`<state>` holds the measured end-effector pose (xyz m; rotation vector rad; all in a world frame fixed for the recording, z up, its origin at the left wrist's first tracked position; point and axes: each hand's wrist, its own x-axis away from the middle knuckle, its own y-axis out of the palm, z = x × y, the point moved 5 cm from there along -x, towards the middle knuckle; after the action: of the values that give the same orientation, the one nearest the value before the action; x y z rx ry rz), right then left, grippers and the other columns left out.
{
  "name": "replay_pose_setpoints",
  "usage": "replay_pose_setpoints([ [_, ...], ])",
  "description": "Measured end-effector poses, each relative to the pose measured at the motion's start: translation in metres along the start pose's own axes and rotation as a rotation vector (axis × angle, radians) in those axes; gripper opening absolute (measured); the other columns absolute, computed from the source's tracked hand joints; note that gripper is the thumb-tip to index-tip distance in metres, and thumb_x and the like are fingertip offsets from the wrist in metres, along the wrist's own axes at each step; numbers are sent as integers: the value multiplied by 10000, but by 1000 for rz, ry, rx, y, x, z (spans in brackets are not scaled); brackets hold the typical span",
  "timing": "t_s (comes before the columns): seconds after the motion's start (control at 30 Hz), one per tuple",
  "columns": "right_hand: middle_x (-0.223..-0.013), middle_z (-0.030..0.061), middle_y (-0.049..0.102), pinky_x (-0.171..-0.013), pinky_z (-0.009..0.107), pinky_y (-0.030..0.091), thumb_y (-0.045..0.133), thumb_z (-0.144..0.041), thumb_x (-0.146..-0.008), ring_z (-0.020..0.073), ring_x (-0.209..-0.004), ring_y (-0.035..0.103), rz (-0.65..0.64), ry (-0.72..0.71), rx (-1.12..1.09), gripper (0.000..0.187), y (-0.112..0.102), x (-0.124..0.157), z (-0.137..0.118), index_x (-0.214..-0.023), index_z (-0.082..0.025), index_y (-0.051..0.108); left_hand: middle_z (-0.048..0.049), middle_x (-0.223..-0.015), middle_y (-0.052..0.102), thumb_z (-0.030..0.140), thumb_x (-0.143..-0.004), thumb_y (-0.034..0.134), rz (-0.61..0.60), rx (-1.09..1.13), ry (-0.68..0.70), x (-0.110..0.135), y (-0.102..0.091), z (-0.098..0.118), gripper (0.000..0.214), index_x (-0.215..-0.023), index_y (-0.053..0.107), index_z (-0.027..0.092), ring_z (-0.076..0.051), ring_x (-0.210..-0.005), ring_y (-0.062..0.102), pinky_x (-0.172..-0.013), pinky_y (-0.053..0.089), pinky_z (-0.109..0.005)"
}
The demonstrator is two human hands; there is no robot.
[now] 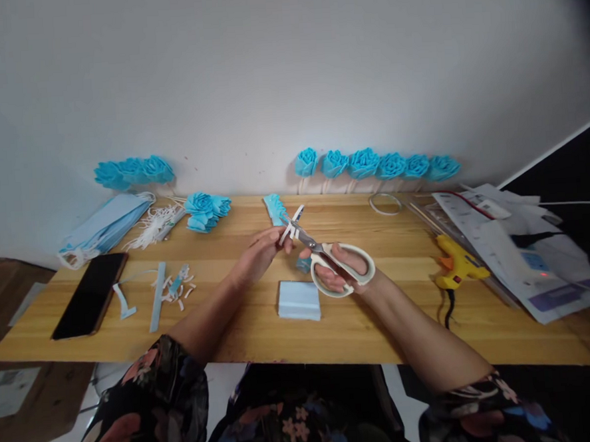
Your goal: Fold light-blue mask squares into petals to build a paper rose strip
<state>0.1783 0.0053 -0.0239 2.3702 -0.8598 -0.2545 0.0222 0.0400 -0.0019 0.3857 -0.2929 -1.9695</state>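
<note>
My right hand [347, 271] is closed round the white handles of a pair of scissors [327, 256], blades pointing up and left. My left hand [261, 250] pinches a small white strip [290, 231] right at the blades. A light blue pleated piece [275, 209] lies just beyond the blades on the wooden table [382, 336]. A folded light blue stack [298, 301] rests on the table below both hands.
A black phone [90, 295], blue strips and white scraps [172, 292] lie at the left, with a pile of blue face masks [108, 226] behind. Blue flowers [376, 164] line the wall. A yellow glue gun [457, 264] and papers [517, 254] sit at the right.
</note>
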Motion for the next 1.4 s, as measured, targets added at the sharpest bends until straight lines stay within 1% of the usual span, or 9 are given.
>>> replay_pose_setpoints([
  [0.13,-561,-75,521,-320,163,296,692,-624,-825,40,-365,386,25,10,9,558,2,-1,1,-1132,-158,664,-67,-732,641,459,-725,790,42,14,-3,0,-1,2,327,-702,720,140,-188,-789,578,-833,429,-319],
  [0.37,-546,-74,521,-316,168,296,704,-600,-824,35,-355,354,90,4,49,529,2,-2,1,-1102,-150,689,-55,-710,634,516,-775,755,98,-109,21,-1,-7,1,389,-668,714,145,-159,-729,533,-740,412,-294],
  [0.5,-552,-76,501,-317,166,282,701,-581,-835,30,-360,341,103,-53,95,524,3,-1,0,-1123,-144,694,-37,-678,612,534,-788,735,111,-168,61,-2,-9,2,407,-633,702,160,-157,-724,523,-739,407,-291],
  [0.63,-585,-55,529,-330,160,256,689,-556,-855,26,-375,372,111,1,259,548,14,1,6,-1171,-108,687,-7,-631,580,510,-769,754,170,-156,25,-2,-13,-1,349,-747,757,162,-124,-635,498,-668,401,-274],
  [0.73,-623,-34,563,-377,165,317,712,-561,-835,36,-419,434,48,25,400,583,25,2,7,-1189,-98,681,6,-621,571,473,-753,769,203,-110,-18,-3,-17,-5,345,-868,775,148,-102,-587,473,-602,375,-256],
  [0.93,-688,-35,540,-631,277,544,649,-614,-865,66,-529,458,15,-204,370,611,14,7,-18,-1247,-139,624,22,-544,492,436,-754,762,266,8,35,-8,-28,-9,323,-639,652,155,-98,-565,460,-603,392,-250],
  [1.13,-712,-30,532,-717,337,580,609,-621,-889,76,-551,461,7,-191,357,605,4,6,-19,-1267,-149,608,58,-490,345,434,-750,751,273,76,41,-8,-29,-9,359,-580,580,168,-88,-501,368,-592,419,-259],
  [1.27,-709,-27,531,-746,358,585,598,-652,-878,89,-574,482,2,-172,363,644,7,5,-16,-1268,-139,602,56,-490,345,498,-790,731,271,80,18,-7,-26,-6,429,-575,569,164,-83,-488,362,-587,433,-254],
  [1.4,-770,5,560,-781,366,580,547,-628,-921,110,-649,528,-38,-158,352,593,12,6,-16,-1256,-142,606,44,-476,376,570,-862,655,281,98,-49,-8,-24,-7,486,-608,607,159,-95,-486,426,-588,447,-248],
])
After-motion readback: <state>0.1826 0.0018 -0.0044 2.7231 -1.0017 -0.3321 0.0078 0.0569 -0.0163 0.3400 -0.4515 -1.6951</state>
